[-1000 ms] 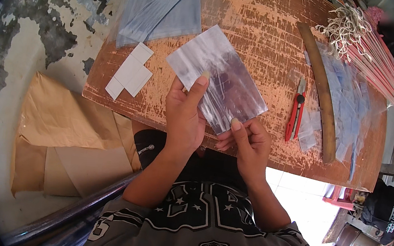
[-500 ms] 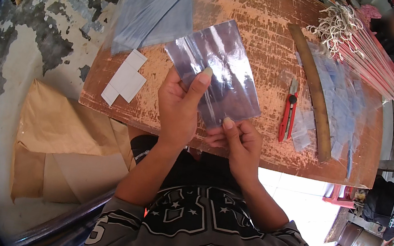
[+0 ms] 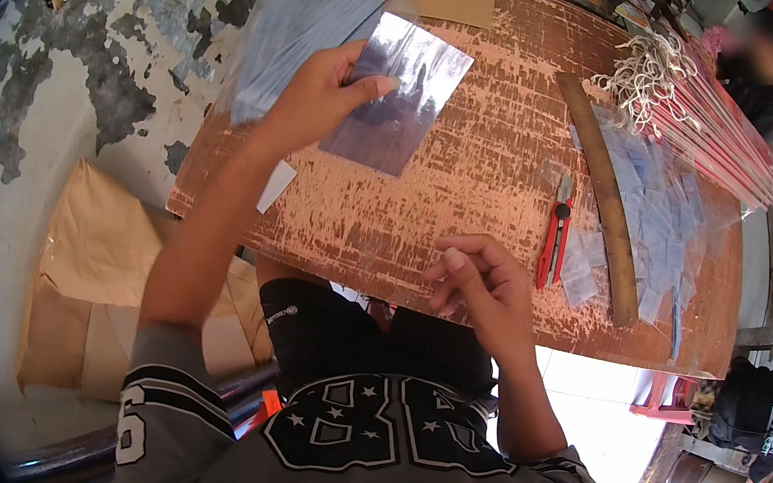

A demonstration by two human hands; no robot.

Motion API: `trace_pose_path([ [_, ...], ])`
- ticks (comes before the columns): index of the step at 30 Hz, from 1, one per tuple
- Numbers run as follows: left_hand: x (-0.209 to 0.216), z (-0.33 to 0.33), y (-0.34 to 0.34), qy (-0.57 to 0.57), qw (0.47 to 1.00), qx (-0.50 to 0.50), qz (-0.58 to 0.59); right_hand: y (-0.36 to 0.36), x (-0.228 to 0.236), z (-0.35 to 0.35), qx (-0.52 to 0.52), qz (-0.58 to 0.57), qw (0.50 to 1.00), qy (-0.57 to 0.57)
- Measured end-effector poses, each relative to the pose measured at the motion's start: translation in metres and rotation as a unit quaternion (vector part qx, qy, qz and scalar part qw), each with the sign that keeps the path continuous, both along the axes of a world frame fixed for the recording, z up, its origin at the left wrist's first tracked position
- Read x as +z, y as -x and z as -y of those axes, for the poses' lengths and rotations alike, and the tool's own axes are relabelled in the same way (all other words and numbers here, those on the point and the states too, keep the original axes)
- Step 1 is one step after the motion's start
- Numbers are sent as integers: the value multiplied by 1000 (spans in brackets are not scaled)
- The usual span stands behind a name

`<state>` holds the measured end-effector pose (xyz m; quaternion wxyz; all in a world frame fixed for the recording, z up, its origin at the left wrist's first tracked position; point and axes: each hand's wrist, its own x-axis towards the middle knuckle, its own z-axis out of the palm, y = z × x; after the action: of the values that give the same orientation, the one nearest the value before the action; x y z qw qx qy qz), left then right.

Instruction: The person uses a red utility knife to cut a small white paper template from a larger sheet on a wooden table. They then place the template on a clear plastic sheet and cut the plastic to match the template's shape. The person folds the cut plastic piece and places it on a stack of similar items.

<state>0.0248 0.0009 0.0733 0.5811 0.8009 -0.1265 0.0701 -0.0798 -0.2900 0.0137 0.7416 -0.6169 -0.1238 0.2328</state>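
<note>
My left hand [image 3: 323, 94] grips a shiny clear plastic sheet [image 3: 399, 120] by its left edge, thumb on top and fingers behind. It may be several sheets together; I cannot tell. The sheet is held over the left part of the worn wooden table [image 3: 490, 68], close to a fanned pile of bluish clear plastic sheets [image 3: 307, 33]. Near the table's front edge, my right hand [image 3: 493, 291] holds nothing, its fingers loosely curled and apart. A white paper piece [image 3: 277, 187] lies partly hidden by my left forearm.
Right of centre lies a red box cutter [image 3: 555, 236], beside a long curved brown strip [image 3: 606, 193]. Small plastic pieces [image 3: 660, 191] are scattered beyond it. A bundle of pink rods with white cords [image 3: 709, 129] lies far right, near another person [image 3: 767, 68]. Brown paper [image 3: 121, 234] stands at left.
My right hand has let go of the plastic sheet and moved slightly right. My left hand has carried the sheet left and away from me, toward the fanned pile.
</note>
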Motion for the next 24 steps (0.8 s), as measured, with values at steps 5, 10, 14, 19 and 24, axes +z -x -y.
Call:
trace_pose_path([
  [5, 11, -30, -29, -157, 984, -53, -58, -11, 2, 34, -149, 178, 956, 181],
  [10, 7, -45, -50, -206, 953, -173, -141, -23, 6, 62, -250, 284, 839, 391],
  [14, -5, -42, -61, -213, 922, -229, -229, -23, -3, 67, -240, 281, 781, 503],
  [19, -17, -37, -71, -211, 900, -247, -291, -21, -7, 57, -244, 280, 767, 523],
  [24, -24, -36, -66, -142, 904, -251, -316, -26, -9, 60, -255, 239, 776, 524],
])
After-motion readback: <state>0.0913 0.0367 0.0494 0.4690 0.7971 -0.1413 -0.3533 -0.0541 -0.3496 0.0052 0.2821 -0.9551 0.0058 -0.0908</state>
